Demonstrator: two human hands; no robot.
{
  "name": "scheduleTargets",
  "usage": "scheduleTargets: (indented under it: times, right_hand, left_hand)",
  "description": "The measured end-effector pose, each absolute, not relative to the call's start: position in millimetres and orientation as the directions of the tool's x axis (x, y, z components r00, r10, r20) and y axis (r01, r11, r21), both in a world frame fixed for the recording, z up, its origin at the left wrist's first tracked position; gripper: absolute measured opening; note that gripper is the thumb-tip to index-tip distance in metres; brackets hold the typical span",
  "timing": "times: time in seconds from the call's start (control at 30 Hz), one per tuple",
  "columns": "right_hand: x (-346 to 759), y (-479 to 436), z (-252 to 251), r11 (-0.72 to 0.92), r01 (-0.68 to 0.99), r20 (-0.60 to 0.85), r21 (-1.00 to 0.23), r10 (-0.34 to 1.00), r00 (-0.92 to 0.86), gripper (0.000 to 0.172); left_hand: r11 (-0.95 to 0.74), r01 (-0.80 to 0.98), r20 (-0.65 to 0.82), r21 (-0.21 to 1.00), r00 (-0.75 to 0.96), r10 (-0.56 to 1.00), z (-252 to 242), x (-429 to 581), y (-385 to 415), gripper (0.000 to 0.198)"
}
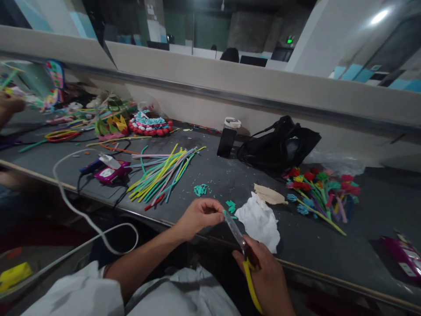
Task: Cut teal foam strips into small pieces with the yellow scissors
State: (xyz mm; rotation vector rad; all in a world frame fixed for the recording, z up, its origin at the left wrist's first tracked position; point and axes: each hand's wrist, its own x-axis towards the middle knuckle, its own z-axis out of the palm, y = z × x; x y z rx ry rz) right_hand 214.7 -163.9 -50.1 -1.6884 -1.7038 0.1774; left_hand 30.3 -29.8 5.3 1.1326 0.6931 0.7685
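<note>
My right hand (266,274) is closed round the yellow handles of a pair of scissors (241,245), whose blades point up and left over the table's front edge. My left hand (200,215) pinches a small teal piece (225,213) right at the blade tips. More teal scraps (231,206) lie on the dark table (217,175) just behind it, and a larger heap of teal bits (200,189) sits further left. A crumpled white tissue (259,221) lies just right of the scissors.
A fan of coloured pipe-cleaner sticks (164,173) lies at centre left, a pink glue gun (108,173) with white cable beside it. Finished paper flowers (320,191) lie at right, a black bag (279,145) and black bottle (227,137) behind. Another person's hand (9,107) shows at far left.
</note>
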Motion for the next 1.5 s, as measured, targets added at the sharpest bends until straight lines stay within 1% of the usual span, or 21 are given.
scheduleTargets:
  times: [0.23,0.5,0.7,0.87,1.07,1.27,1.5]
  right_hand:
    - [216.2,-159.7,-48.3,0.158,0.902,0.464,-0.401,0.884,0.051,0.031]
    - [215.0,-158.3,-55.7,0.169,0.912,0.511,-0.374,0.858,0.05,0.03]
    - [210.8,-156.5,-57.9,0.195,0.878,0.522,-0.438,0.85,0.072,0.027]
    - [208.9,-156.3,-52.7,0.173,0.892,0.492,-0.417,0.868,0.061,0.026]
    - [207.3,-158.3,-54.6,0.171,0.855,0.455,-0.49,0.886,0.083,0.025]
    - [202.8,-158.0,-54.7,0.096,0.808,0.338,-0.582,0.932,0.133,0.024]
    - [201.5,-158.3,-48.4,0.118,0.79,0.347,-0.601,0.93,0.125,0.026]
  left_hand:
    - [0.255,-0.142,-0.145,0.956,0.529,0.836,1.8,30.9,-27.5,0.019]
    - [0.251,-0.141,-0.146,0.958,0.514,0.845,-0.6,33.5,-25.9,0.018]
    - [0.234,-0.15,-0.131,0.96,0.5,0.856,3.0,33.3,-26.8,0.017]
    - [0.22,-0.155,-0.119,0.963,0.489,0.864,4.7,32.2,-27.1,0.018]
    - [0.209,-0.161,-0.107,0.965,0.484,0.869,4.5,31.8,-26.9,0.019]
    - [0.222,-0.18,-0.108,0.958,0.491,0.864,7.5,31.5,-27.7,0.019]
    - [0.232,-0.2,-0.106,0.952,0.495,0.862,10.9,32.5,-29.9,0.019]
